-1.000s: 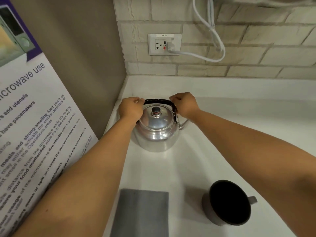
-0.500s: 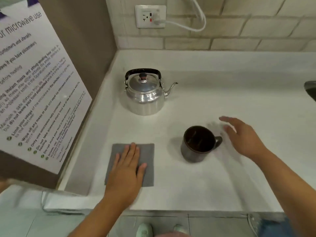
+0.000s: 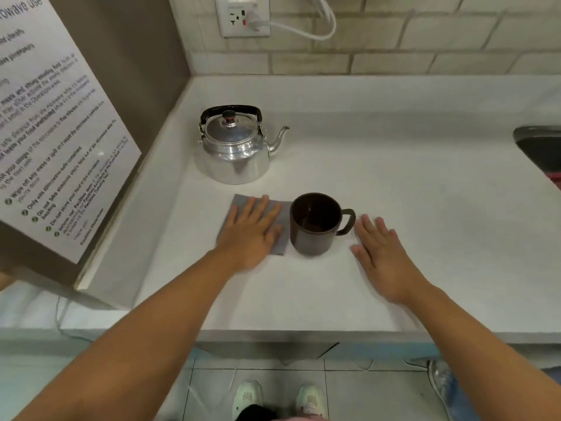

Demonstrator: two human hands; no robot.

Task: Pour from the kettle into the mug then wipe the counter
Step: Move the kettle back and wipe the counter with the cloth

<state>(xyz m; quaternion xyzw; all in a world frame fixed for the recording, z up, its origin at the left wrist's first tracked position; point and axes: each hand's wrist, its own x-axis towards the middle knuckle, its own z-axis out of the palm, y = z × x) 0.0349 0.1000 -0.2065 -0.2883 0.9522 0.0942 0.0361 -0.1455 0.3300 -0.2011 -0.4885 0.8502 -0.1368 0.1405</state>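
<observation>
A poster (image 3: 51,123) ran off the left and top edges, most of its small print too blurred to read. To the left of the mug (image 3: 315,223), the left hand (image 3: 250,230) lay flat, palm down, on a grey cloth (image 3: 280,226), its fingers (image 3: 258,208) spread and pointing away from the person; the hand hid much of the cloth, whose right edge sat just beside the mug's wall (touching or not, I could not tell). Behind and left of the mug stood the metal kettle (image 3: 235,147), upright on the white bench (image 3: 394,177), lid on, handle raised, spout toward the right, well apart from both hands. The mug stood upright, its handle pointing right; its dark inside made any contents impossible to judge. Right of the mug, the right hand (image 3: 384,253) lay palm down on the bench, fingers (image 3: 368,227) spread, near the handle without touching it. A dark object (image 3: 540,147) was cut off at the right edge, unidentifiable.
</observation>
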